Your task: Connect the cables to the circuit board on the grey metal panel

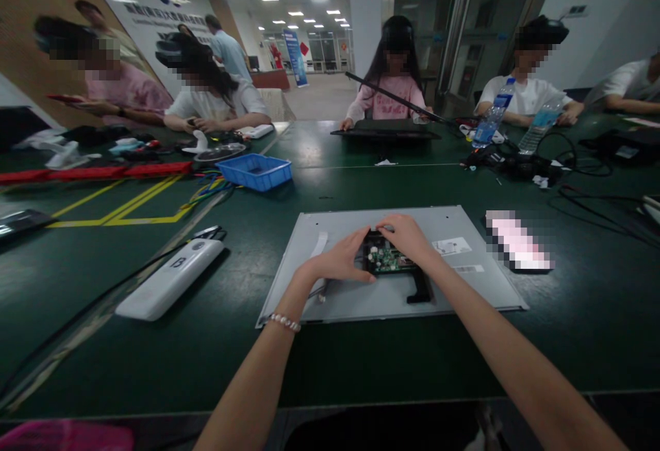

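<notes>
Left hand (343, 258) spanned left end of board (386, 258) — right hand (407, 234) curled at far edge; whether either gripped, couldn't tell. Panel (371, 302) lay beneath fingers — tray (268, 180) beyond, leftward.

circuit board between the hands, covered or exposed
Exposed, at least in part: green surface and small components of the circuit board show between the left hand and right hand.

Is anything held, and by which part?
Apparently the black-framed circuit board: left hand at its left side, right hand at its far edge; grip firmness unclear.
</notes>
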`<state>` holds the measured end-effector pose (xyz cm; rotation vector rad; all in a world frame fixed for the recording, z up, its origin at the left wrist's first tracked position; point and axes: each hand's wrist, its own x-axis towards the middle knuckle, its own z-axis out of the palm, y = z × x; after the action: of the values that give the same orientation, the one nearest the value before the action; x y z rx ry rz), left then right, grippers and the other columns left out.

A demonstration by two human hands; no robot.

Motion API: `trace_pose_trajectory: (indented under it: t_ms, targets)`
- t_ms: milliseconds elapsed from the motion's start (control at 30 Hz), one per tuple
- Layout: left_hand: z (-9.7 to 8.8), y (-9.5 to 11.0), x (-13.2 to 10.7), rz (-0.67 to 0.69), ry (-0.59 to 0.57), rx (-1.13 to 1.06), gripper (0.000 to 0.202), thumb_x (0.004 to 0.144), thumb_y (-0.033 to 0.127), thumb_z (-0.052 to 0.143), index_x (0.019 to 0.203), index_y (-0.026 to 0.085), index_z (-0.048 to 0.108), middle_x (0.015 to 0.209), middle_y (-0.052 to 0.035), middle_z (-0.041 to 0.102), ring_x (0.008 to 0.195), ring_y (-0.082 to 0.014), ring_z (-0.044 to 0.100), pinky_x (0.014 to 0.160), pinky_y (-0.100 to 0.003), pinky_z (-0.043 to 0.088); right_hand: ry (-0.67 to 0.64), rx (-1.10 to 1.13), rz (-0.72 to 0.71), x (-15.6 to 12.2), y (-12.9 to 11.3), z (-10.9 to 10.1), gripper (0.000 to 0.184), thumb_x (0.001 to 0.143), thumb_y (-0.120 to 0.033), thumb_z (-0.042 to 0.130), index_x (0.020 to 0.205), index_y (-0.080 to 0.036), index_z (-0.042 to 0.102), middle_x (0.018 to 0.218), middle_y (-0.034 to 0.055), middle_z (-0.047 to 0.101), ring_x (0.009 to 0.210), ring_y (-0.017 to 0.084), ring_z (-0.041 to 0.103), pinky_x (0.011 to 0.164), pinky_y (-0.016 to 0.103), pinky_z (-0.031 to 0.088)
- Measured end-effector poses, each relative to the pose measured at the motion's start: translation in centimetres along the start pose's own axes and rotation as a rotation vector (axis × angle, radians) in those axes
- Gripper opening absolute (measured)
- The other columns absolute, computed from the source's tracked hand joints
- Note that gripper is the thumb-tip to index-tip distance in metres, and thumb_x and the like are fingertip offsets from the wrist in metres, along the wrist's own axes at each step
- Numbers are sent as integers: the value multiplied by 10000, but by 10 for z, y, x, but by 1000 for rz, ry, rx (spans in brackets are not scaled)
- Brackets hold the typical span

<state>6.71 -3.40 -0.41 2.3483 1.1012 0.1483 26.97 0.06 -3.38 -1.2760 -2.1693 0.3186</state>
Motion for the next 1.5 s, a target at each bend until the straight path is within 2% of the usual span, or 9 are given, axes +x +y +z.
trace_pose_trajectory:
  t_ms: [133, 333, 600, 1067, 1167, 1300, 1500]
  targets:
    - [0, 0, 0, -10, -3, -5, 1129, 616, 558, 671, 1445, 140, 28, 1507, -165, 97, 1370, -336, 124, 1114, -453, 153, -38, -2, -18, 0, 1, 1, 199, 836, -185, 533, 930, -218, 706, 966, 46, 688, 938, 173, 597, 861, 280, 423]
    - [-1, 2, 0, -14, -5, -11, 1145, 603, 539, 686, 1439, 90, 45, 1500, -184, 109, 1368, -333, 132, 1122, -431, 143, -20, 12, -17, -1, 2, 3, 205, 834, -179, 518, 924, -211, 699, 969, 45, 684, 942, 171, 597, 871, 281, 425]
    - [2, -2, 0, -1, 6, -20, 1151, 609, 542, 686, 1447, 151, 1, 1504, -174, 95, 1369, -335, 127, 1115, -466, 149, -19, 22, 13, -2, 1, 2, 223, 806, -146, 527, 955, -203, 682, 977, 49, 680, 917, 172, 599, 863, 285, 429]
    - [1, -1, 0, 0, 9, -31, 1145, 608, 529, 682, 1447, 161, -4, 1507, -162, 93, 1368, -345, 125, 1112, -473, 146, -45, 26, -18, -2, -2, -3, 296, 810, -69, 445, 940, -181, 686, 993, 55, 675, 966, 162, 581, 898, 271, 404]
    - [1, 1, 0, -8, 3, -34, 1160, 600, 533, 689, 1444, 136, -1, 1505, -176, 92, 1370, -342, 114, 1116, -464, 142, -12, 43, -40, -1, -3, -13, 312, 811, -56, 429, 949, -168, 686, 1007, 62, 674, 979, 163, 581, 907, 277, 402]
    - [0, 1, 0, 7, 13, -46, 1147, 596, 513, 696, 1446, 145, 19, 1500, -173, 115, 1364, -348, 140, 1113, -473, 153, 10, 36, -9, -5, 4, -38, 319, 802, -58, 436, 940, -185, 695, 1003, 53, 676, 962, 169, 594, 890, 294, 416]
    - [-1, 1, -2, 2, -1, -55, 1129, 619, 503, 675, 1447, 166, -14, 1506, -158, 94, 1364, -353, 132, 1114, -484, 148, -140, -73, 80, -35, 37, -76, 267, 801, -150, 488, 960, -198, 697, 1011, 61, 683, 955, 211, 605, 870, 334, 427]
